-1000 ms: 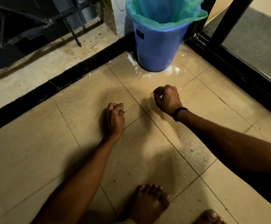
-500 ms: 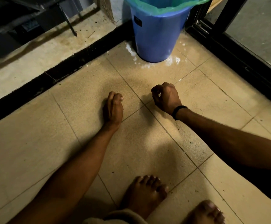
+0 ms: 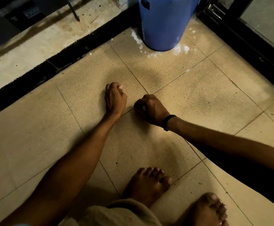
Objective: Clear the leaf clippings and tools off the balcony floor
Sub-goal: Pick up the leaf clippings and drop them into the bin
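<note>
**Balcony floor: both hands curled low over the tiles**

- Left hand (image 3: pixel 115 98): set edge-on against the balcony floor (image 3: pixel 35 136), fingers curled in, thumb laid on top. Whether anything is enclosed cannot be told.
- Right hand (image 3: pixel 151 108): placed just beside the left hand, knuckles up, fingers curled with the tips turned down to the tile. Nothing is seen between them, and a pinch cannot be confirmed. A black wristband (image 3: pixel 168 122) is worn at the wrist.
- Dark specks (image 3: pixel 116 163): scattered thinly over the beige tiles near the forearms, too small to be identified as clippings.
- Blue bin (image 3: pixel 164 23): stood upright in the far corner, well apart from the hands, with white residue (image 3: pixel 181 49) ringed round its base.
- Bare feet (image 3: pixel 147 183): planted on the tiles at the near edge.
- Black border strip (image 3: pixel 35 79): run along the left side of the tiles.
</note>
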{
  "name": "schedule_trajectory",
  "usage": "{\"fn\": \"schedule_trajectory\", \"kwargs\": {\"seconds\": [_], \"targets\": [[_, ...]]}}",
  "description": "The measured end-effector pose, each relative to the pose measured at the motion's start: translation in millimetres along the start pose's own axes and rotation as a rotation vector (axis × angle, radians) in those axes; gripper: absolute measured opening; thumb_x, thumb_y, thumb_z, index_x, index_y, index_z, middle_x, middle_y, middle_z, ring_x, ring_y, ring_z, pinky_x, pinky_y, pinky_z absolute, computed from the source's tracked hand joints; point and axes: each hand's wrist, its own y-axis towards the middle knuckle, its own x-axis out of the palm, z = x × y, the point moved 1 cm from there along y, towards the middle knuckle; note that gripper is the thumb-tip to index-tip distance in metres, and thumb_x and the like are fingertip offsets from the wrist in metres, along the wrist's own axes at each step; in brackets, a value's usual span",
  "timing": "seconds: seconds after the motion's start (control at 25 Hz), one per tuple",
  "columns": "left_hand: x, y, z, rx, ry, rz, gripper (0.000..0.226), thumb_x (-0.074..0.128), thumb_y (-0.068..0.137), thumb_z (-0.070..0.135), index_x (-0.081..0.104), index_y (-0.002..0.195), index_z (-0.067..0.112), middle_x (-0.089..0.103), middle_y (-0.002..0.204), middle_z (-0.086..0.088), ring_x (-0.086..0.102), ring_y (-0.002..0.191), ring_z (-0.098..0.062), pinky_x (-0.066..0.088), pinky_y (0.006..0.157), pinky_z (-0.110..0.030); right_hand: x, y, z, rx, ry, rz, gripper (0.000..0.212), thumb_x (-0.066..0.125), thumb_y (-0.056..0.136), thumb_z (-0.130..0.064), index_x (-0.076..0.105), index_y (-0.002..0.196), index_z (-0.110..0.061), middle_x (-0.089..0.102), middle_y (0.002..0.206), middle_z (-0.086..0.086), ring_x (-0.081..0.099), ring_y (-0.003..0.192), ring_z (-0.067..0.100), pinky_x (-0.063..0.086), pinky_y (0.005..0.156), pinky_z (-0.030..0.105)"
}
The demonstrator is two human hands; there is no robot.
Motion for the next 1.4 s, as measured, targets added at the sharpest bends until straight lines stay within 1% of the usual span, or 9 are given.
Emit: {"fn": "schedule_trajectory", "kwargs": {"seconds": [0.04, 0.12, 0.28, 0.44, 0.68, 0.88, 1.04, 1.2, 1.4], "targets": [[0, -5, -3, -0.174, -0.086, 0.084, 0.019, 0.050, 0.101, 0.016, 0.062, 0.112, 0.005, 0.060, 0.114, -0.012, 0.054, 0.103, -0.016, 0.028, 0.080, -0.016, -8, 2, 5, 0.032, 0.006, 0.022, 0.020, 0.056, 0.096, -0.028, 0.070, 0.105, -0.017, 0.066, 0.099, 0.006, 0.057, 0.089, 0.022, 0.046, 0.084, 0.035], [10, -23, 7, -0.135, -0.226, 0.061, 0.018, 0.051, 0.101, 0.019, 0.062, 0.110, 0.007, 0.061, 0.112, -0.011, 0.046, 0.097, -0.007, 0.031, 0.080, -0.017, -28, 6, 18, 0.127, 0.017, 0.090, 0.020, 0.057, 0.096, -0.025, 0.071, 0.103, -0.014, 0.067, 0.097, 0.007, 0.057, 0.088, 0.022, 0.044, 0.082, 0.031], [-17, 7, 65, 0.088, -0.410, 0.243, 0.019, 0.052, 0.101, 0.025, 0.064, 0.103, 0.010, 0.059, 0.104, -0.005, 0.055, 0.086, -0.013, 0.049, 0.076, -0.030, -62, 10, 50, 0.288, 0.011, 0.214, 0.020, 0.057, 0.095, -0.027, 0.072, 0.103, -0.016, 0.067, 0.091, 0.005, 0.057, 0.084, 0.021, 0.045, 0.077, 0.032], [-79, 79, 159, 0.371, -0.486, 0.459, 0.016, 0.057, 0.097, 0.022, 0.068, 0.096, 0.011, 0.064, 0.099, -0.007, 0.057, 0.091, -0.018, 0.043, 0.082, -0.028, -78, 4, 69, 0.390, 0.007, 0.340, 0.019, 0.056, 0.095, -0.031, 0.071, 0.100, -0.021, 0.065, 0.088, 0.002, 0.055, 0.084, 0.021, 0.042, 0.074, 0.031], [-100, 179, 256, 0.169, -0.059, 0.057, 0.038, 0.073, 0.087, 0.033, 0.066, 0.115, 0.008, 0.066, 0.121, -0.018, 0.059, 0.117, -0.037, 0.049, 0.092, -0.041, -118, 5, 65, 0.456, 0.061, 0.495, 0.018, 0.058, 0.095, -0.029, 0.073, 0.096, -0.020, 0.065, 0.085, -0.004, 0.048, 0.078, 0.011, 0.038, 0.073, 0.029], [-81, 179, 268, 0.132, 0.213, -0.086, 0.041, 0.064, 0.091, 0.014, 0.057, 0.132, 0.006, 0.056, 0.138, -0.018, 0.051, 0.130, -0.037, 0.044, 0.102, -0.045, -132, 6, 62, 0.480, 0.086, 0.541, 0.020, 0.056, 0.095, -0.032, 0.073, 0.098, -0.021, 0.067, 0.089, -0.005, 0.051, 0.083, 0.013, 0.036, 0.074, 0.027], [-76, 161, 266, 0.139, 0.035, 0.111, 0.039, 0.060, 0.090, 0.025, 0.062, 0.120, -0.001, 0.062, 0.126, -0.025, 0.058, 0.118, -0.045, 0.048, 0.094, -0.050, -134, -1, 67, 0.525, 0.102, 0.541, 0.022, 0.055, 0.094, -0.032, 0.073, 0.098, -0.019, 0.069, 0.090, 0.000, 0.054, 0.086, 0.016, 0.041, 0.075, 0.030], [-72, 117, 277, 0.296, -0.144, 0.193, 0.080, 0.061, 0.075, 0.018, 0.030, 0.149, 0.015, 0.042, 0.137, -0.019, 0.050, 0.119, -0.042, 0.047, 0.092, -0.051, -141, -16, 67, 0.585, 0.100, 0.563, 0.022, 0.056, 0.094, -0.027, 0.074, 0.096, -0.014, 0.070, 0.089, 0.004, 0.055, 0.082, 0.017, 0.040, 0.073, 0.028], [-41, 37, 300, 0.480, -0.331, 0.150, 0.063, 0.052, 0.083, 0.021, 0.038, 0.144, 0.023, 0.045, 0.138, -0.010, 0.047, 0.126, -0.027, 0.040, 0.100, -0.032, -161, -48, 67, 0.755, 0.113, 0.632, 0.020, 0.060, 0.091, -0.023, 0.076, 0.089, -0.011, 0.074, 0.086, 0.003, 0.062, 0.075, 0.016, 0.046, 0.069, 0.026]]}}
